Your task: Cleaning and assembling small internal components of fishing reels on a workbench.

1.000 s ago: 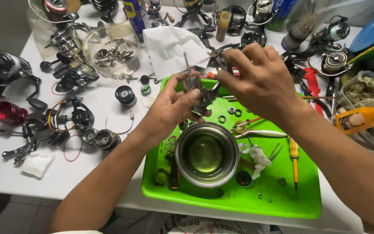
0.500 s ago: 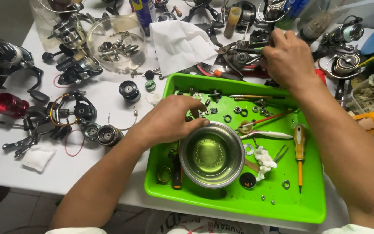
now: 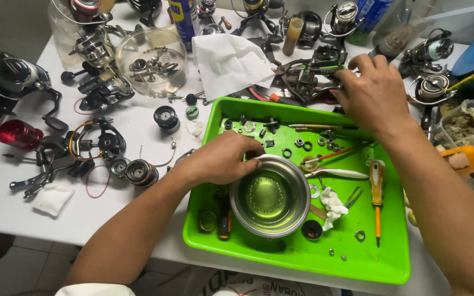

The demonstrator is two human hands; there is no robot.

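**Both hands down among the reel parts**

My left hand [image 3: 223, 159] lies knuckles up inside the green tray [image 3: 303, 263], fingers curled under and pressed together just beside the rim of the steel bowl [image 3: 270, 196]. Whether they pinch anything I cannot tell; the fingertips are hidden under the hand. The bowl sits in the middle of the tray and holds a shallow yellowish liquid.

My right hand [image 3: 371, 96] reaches past the tray's far edge, fingers bent and closed on a dark reel body [image 3: 308, 77] that lies on the white table [image 3: 133, 214] just behind the tray.

Around the bowl, small washers and rings are scattered on the tray floor. An orange-handled screwdriver [image 3: 377, 189] lies to the right of the bowl, with a crumpled white tissue [image 3: 333, 205] between them.

Farther out, a folded white cloth [image 3: 229, 63] lies beyond the tray, with a clear glass bowl [image 3: 152, 60] of metal parts to its left. Several fishing reels and spools are spread over the left side of the table, among them a red spool [image 3: 18, 134].
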